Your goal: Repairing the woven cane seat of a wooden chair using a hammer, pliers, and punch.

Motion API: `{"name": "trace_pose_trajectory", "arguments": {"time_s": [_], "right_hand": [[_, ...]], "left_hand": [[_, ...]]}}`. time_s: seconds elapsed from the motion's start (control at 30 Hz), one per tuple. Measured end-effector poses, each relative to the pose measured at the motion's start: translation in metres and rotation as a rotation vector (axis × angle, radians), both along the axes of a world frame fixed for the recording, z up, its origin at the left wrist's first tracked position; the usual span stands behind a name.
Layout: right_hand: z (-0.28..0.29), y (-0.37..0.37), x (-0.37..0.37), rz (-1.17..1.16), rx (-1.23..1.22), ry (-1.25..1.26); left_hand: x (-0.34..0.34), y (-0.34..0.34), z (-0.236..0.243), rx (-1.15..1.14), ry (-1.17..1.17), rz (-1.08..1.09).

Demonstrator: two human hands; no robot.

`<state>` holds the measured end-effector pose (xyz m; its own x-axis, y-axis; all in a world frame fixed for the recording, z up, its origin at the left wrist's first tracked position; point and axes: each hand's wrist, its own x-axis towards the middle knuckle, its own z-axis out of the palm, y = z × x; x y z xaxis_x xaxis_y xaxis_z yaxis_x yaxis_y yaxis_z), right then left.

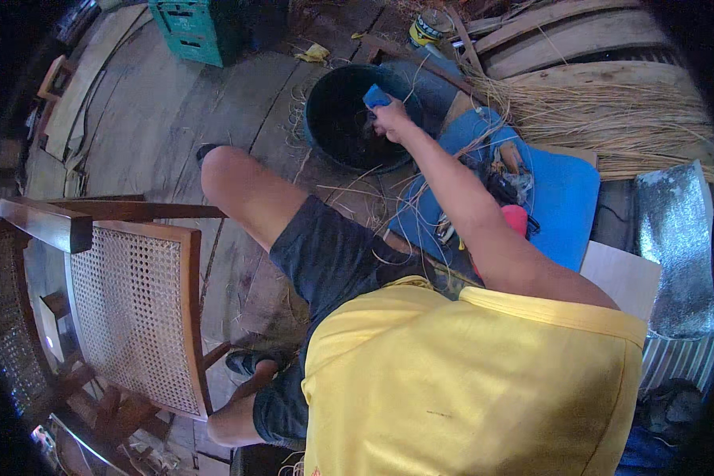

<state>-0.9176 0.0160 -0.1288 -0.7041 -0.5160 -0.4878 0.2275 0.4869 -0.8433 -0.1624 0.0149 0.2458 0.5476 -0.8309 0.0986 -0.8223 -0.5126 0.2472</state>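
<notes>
Right hand [390,119]: reached over the black tub [333,119] — fingers clamped on a blue sponge [376,96].
Left hand: out of sight.
Chair [139,317]: cane-backed — beside the knee.

Worn wooden floor planks [238,111] are running across the room, greyed and littered with loose strands. A wooden chair [135,309] with a woven cane back is standing at the left, its dark top rail [44,224] jutting forward. A green plastic crate [190,30] is sitting at the far edge. Curved wooden slats [563,36] are leaning at the upper right above a bundle of dry cane fibre [603,119]. Daylight is falling softly over the boards.
</notes>
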Motion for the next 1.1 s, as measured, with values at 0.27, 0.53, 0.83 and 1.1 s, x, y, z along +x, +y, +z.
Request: {"name": "trace_pose_trajectory", "arguments": {"time_s": [0.27, 0.53, 0.83, 1.1], "right_hand": [[-0.01, -0.023, 0.026, 0.193, 0.385, 0.485], [-0.013, -0.027, 0.025, 0.238, 0.422, 0.273], [-0.006, -0.015, 0.023, 0.094, 0.037, -0.112], [-0.015, -0.024, 0.019, 0.252, 0.376, 0.536]], "left_hand": [[0.006, 0.004, 0.003, 0.0, 0.013, 0.021], [0.011, 0.003, -0.001, 0.001, 0.037, 0.041], [0.017, 0.004, -0.006, 0.002, 0.065, 0.061], [0.023, 0.003, -0.011, 0.008, 0.086, 0.077]]}}
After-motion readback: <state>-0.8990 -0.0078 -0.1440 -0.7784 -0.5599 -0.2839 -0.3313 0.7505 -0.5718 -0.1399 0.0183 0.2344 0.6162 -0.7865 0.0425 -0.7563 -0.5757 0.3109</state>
